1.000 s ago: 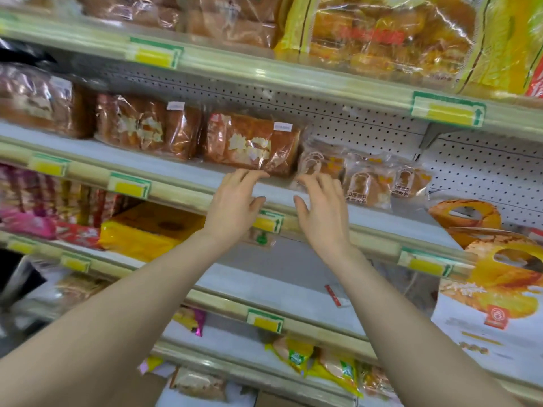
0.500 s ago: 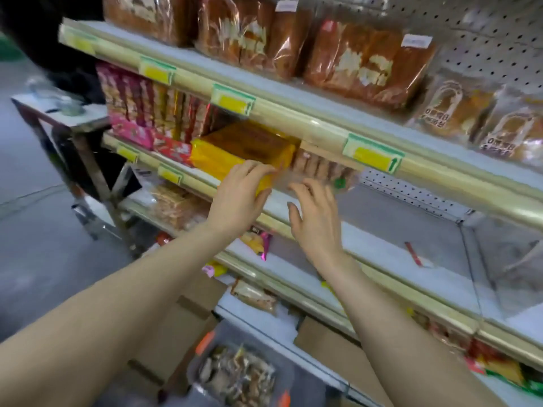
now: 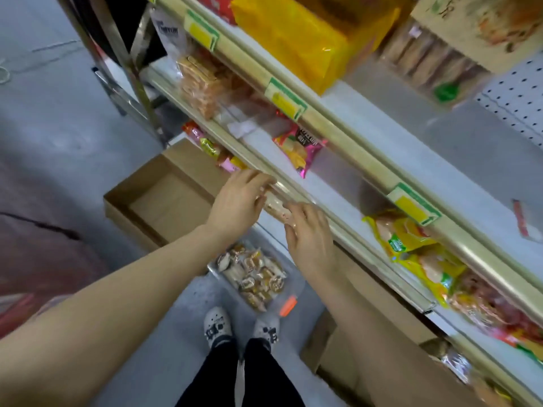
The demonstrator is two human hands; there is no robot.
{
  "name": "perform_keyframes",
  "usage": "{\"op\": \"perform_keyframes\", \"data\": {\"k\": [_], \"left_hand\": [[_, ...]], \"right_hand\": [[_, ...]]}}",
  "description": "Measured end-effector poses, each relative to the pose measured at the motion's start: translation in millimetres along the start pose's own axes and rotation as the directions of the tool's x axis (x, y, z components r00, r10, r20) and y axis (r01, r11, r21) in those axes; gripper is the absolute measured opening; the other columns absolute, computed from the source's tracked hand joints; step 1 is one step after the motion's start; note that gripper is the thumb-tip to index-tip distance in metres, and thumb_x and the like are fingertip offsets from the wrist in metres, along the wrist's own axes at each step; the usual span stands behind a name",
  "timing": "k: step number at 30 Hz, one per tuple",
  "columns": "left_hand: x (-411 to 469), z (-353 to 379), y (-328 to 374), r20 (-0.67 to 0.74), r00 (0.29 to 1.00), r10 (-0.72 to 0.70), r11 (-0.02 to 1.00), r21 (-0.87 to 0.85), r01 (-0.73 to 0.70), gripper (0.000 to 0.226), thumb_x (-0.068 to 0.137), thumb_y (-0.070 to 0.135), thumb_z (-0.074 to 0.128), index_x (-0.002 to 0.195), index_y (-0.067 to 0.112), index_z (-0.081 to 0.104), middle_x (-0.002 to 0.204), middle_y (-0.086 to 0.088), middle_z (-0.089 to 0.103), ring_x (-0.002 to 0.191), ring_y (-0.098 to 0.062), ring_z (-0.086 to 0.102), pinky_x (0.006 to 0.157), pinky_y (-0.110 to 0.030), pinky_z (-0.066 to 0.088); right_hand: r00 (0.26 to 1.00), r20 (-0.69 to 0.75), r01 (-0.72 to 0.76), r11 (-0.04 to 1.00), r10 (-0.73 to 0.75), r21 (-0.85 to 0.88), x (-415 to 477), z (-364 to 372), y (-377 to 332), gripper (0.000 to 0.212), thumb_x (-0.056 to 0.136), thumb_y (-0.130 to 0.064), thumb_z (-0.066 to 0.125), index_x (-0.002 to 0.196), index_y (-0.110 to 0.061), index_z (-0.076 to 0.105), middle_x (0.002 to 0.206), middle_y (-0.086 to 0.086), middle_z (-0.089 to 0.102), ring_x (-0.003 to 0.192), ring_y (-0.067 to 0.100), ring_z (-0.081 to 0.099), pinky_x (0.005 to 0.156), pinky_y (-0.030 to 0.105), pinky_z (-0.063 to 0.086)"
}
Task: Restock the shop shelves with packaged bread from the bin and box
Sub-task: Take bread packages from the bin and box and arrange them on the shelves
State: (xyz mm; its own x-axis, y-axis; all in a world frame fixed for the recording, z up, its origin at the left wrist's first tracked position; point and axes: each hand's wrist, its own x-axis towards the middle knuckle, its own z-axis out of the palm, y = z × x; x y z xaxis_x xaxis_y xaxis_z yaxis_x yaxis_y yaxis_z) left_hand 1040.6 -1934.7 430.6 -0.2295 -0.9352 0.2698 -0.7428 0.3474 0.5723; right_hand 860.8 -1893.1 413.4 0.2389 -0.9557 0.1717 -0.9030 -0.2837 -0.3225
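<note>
Shelving (image 3: 346, 160) runs diagonally across the view, front edges trimmed with price rails; stock is patchy, so I'd call the restock mid-way at best. Upper tier has a big yellow pack (image 3: 296, 39) at its front edge, then a long bare white stretch toward the far right end. Next tier down holds orange wrapped packs (image 3: 202, 80) at its left end, one pink-and-yellow bag (image 3: 299, 148) mid-shelf, yellow bags (image 3: 417, 248) further right, with bare gaps between. Cardboard box (image 3: 164, 201) on the floor by the shelf's left end looks empty from here, so that source seems spent. Clear bin (image 3: 258, 277) on the floor just ahead of the shoes (image 3: 217, 327) is still full of packaged bread (image 3: 252, 274), so most of the work is left. Left hand (image 3: 238, 204) and right hand (image 3: 311, 242) both sit at the front edge of a low tier, fingers spread and loosely curled, apparently against a clear-wrapped pack (image 3: 276, 205) between them. Can't tell if either is actually clamped on it; blur hides contact.
</note>
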Motion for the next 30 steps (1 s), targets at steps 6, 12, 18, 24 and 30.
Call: {"op": "perform_keyframes", "data": {"k": [6, 12, 18, 24, 30], "left_hand": [[-54.4, 76.2, -43.3, 0.102, 0.977, -0.186, 0.981, -0.028, 0.19, 0.044, 0.073, -0.007, 0.07, 0.113, 0.011, 0.066, 0.109, -0.011, 0.063, 0.096, -0.036, 0.058, 0.076, -0.042, 0.049], [-107.9, 143.3, -80.9, 0.175, 0.934, -0.313, 0.947, -0.024, 0.321, 0.036, 0.075, 0.0, 0.067, 0.109, 0.013, 0.068, 0.107, -0.01, 0.065, 0.097, -0.036, 0.06, 0.072, -0.043, 0.053], [-161.6, 210.2, -120.4, 0.291, 0.857, -0.425, 0.891, -0.033, 0.453, 0.045, 0.07, -0.007, 0.07, 0.111, 0.011, 0.067, 0.114, -0.013, 0.063, 0.102, -0.038, 0.061, 0.068, -0.048, 0.055], [-208.6, 280.1, -153.9, 0.352, 0.785, -0.51, 0.832, -0.029, 0.554, 0.046, 0.077, -0.006, 0.066, 0.119, 0.014, 0.065, 0.117, -0.01, 0.062, 0.105, -0.036, 0.059, 0.077, -0.04, 0.051], [-232.5, 355.2, -190.1, 0.425, 0.727, -0.54, 0.796, -0.024, 0.605, 0.05, 0.078, -0.003, 0.067, 0.124, 0.016, 0.063, 0.126, -0.008, 0.06, 0.113, -0.033, 0.056, 0.087, -0.041, 0.052]], "right_hand": [[0.991, 0.134, -0.013, 0.998, 0.006, 0.057, -44.4, 75.4, 21.7, 0.043, 0.078, -0.004, 0.071, 0.12, -0.009, 0.063, 0.113, 0.007, 0.066, 0.101, 0.027, 0.054, 0.088, 0.036, 0.044], [0.944, 0.323, -0.087, 0.995, 0.069, 0.042, -83.6, 145.6, 55.0, 0.053, 0.075, -0.001, 0.076, 0.125, -0.009, 0.063, 0.118, 0.008, 0.067, 0.106, 0.028, 0.06, 0.09, 0.042, 0.053], [0.867, 0.485, -0.107, 0.993, 0.115, -0.044, -120.8, 224.4, 89.4, 0.061, 0.07, -0.003, 0.081, 0.128, -0.009, 0.061, 0.116, 0.008, 0.067, 0.106, 0.029, 0.063, 0.091, 0.037, 0.049], [0.78, 0.598, -0.141, 0.983, 0.185, -0.12, -146.5, 299.3, 116.7, 0.061, 0.08, -0.006, 0.075, 0.136, -0.014, 0.053, 0.13, 0.009, 0.059, 0.114, 0.032, 0.057, 0.091, 0.041, 0.05], [0.735, 0.643, -0.155, 0.977, 0.215, -0.149, -147.2, 378.9, 156.3, 0.065, 0.084, -0.002, 0.068, 0.143, -0.019, 0.044, 0.138, 0.012, 0.051, 0.122, 0.033, 0.05, 0.1, 0.043, 0.045]]}}
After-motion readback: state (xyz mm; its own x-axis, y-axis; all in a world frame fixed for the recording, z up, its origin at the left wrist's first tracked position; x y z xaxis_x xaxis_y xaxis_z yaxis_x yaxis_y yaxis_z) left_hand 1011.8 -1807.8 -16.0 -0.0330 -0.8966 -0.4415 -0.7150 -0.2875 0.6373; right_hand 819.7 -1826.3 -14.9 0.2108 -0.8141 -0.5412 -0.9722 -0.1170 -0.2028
